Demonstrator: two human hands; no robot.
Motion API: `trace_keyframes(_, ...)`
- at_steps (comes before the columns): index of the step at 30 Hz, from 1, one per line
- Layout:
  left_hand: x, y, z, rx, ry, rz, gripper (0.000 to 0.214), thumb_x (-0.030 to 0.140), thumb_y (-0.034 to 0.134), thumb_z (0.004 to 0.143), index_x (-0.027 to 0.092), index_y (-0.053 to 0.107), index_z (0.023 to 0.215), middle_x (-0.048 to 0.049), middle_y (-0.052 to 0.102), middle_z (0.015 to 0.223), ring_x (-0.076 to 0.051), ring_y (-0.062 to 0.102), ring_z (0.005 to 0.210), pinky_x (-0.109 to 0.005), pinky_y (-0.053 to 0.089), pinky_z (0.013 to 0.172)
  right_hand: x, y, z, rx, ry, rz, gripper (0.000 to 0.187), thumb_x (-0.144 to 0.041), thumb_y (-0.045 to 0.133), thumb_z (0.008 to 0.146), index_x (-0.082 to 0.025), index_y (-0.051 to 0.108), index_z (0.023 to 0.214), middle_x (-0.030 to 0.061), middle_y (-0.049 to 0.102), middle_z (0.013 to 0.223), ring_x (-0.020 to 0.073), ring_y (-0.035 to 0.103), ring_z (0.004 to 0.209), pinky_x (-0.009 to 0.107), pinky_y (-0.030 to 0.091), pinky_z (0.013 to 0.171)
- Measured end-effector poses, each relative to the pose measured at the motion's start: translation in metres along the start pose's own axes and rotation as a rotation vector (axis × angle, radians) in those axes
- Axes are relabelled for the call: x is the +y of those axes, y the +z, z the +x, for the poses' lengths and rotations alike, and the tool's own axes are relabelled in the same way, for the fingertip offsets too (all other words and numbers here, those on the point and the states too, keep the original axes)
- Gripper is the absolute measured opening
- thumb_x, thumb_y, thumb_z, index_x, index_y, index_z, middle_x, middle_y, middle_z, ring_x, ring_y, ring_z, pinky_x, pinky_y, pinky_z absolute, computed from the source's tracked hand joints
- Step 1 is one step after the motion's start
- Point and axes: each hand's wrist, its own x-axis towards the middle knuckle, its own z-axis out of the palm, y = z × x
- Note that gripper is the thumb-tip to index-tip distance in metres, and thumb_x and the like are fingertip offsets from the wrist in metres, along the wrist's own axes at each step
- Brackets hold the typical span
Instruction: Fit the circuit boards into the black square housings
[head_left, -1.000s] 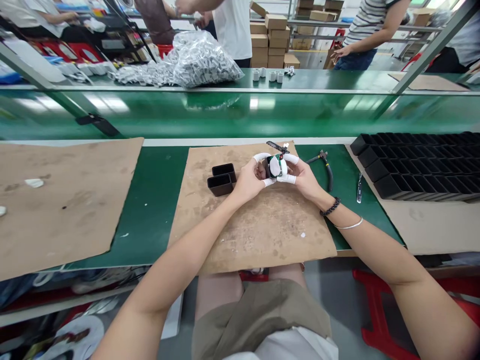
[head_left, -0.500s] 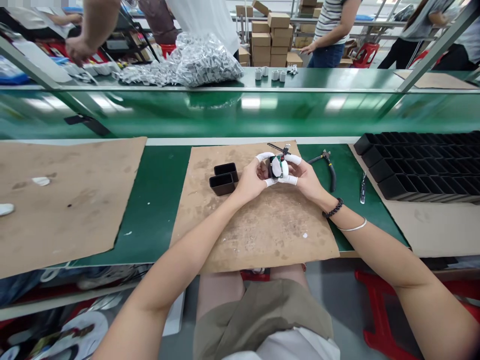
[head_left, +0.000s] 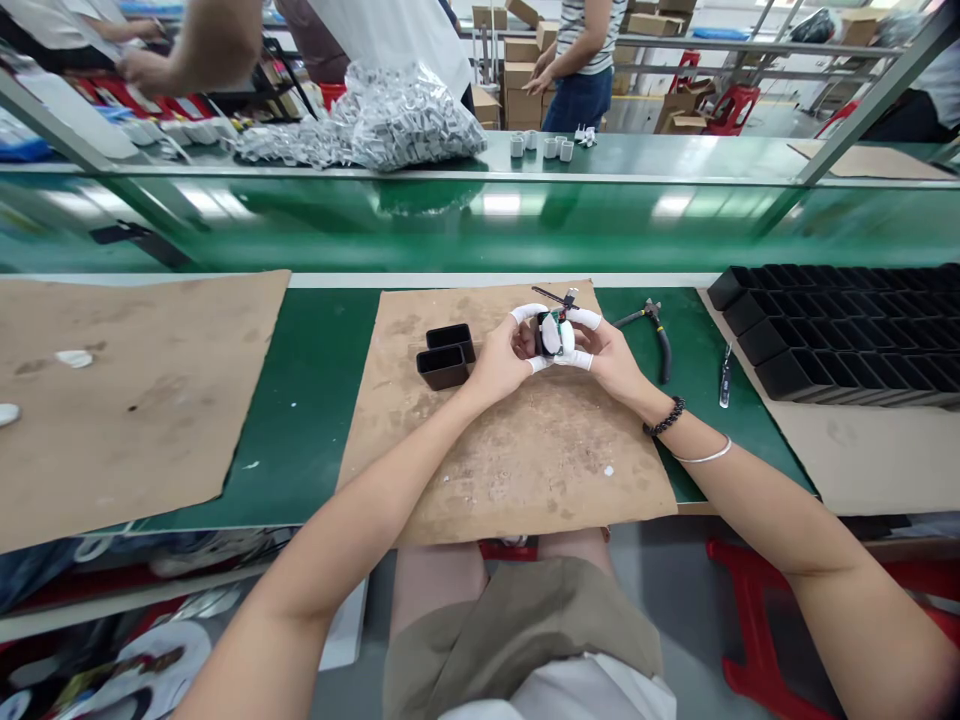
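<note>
Left hand (head_left: 496, 362) and right hand (head_left: 616, 362) hold 1 small electronic assembly (head_left: 552, 334) between them above the cardboard sheet (head_left: 517, 460), fingers (head_left: 582, 318) curled and parted only by its width, tips in white covers. 2 open-topped black cases (head_left: 442, 372) stand beside the left hand; pliers (head_left: 664, 350) lie on the green tabletop (head_left: 690, 440), right of the sheet.

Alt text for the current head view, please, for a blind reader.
A person's left grip and right grip hold a small black-and-white device over cardboard. Two black boxes stand to the left; pliers lie to the right, rows of black boxes beyond.
</note>
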Motion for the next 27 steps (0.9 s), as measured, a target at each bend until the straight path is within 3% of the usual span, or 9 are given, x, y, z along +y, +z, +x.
trace_keyframes(8,-0.0008,-0.0005,-0.0007,-0.003,0.024,0.040,0.069,0.016,0.085,0.064,0.023,0.058,0.128,0.0053,0.049,0.072,-0.011,0.049,0.065,-0.023,0.043,0.062,0.0018,-0.0013,0.0000,-0.029,-0.010,-0.031,0.068,-0.048,0.093,0.063,-0.028,0.067,0.123,0.0064,0.068,0.135,0.0286,0.067,0.118,0.050,0.052,0.109)
trace_keyframes(27,-0.0039,-0.0019,0.0004,-0.005,0.059,0.038,0.070,0.018,0.087,0.065,0.024,0.059,0.129,0.0047,0.050,0.072,-0.011,0.050,0.064,-0.023,0.044,0.061,0.0031,-0.0002,0.0003,0.011,0.009,-0.022,0.071,-0.045,0.097,0.056,-0.028,0.068,0.119,0.0053,0.070,0.131,0.0284,0.068,0.114,0.050,0.054,0.106)
